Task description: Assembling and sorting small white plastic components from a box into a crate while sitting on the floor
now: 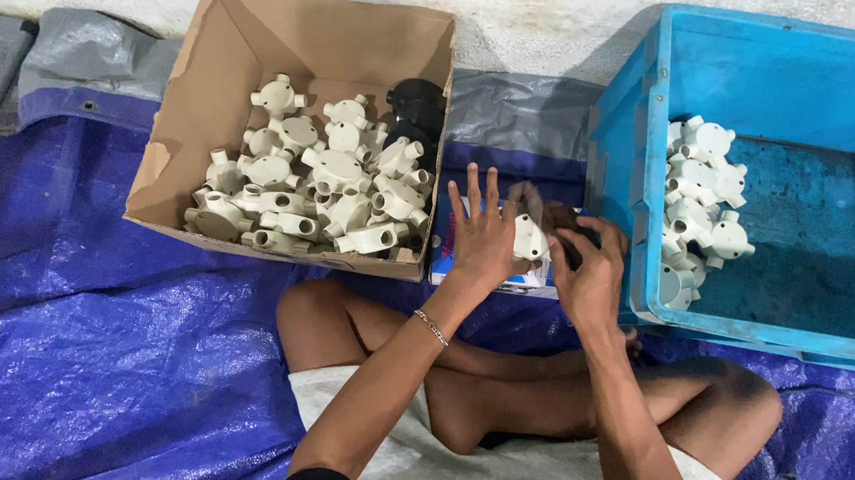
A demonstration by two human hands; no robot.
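Your left hand (483, 236) and right hand (585, 276) meet on one cream conduit fitting (529, 239), left fingers splayed flat against it, right fingers curled around it, held between the cardboard box (222, 50) of loose fittings and the blue crate (762, 53) where others are stacked.

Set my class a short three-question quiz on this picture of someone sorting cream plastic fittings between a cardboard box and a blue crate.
1. True or false: the blue crate holds more fittings than the cardboard box.
2. Which hand has a bracelet at the wrist: A left, B right?
3. What colour are the few odd parts at the back of the box?

Key: 1 false, the box holds the bigger pile. 2 A. 3 black.
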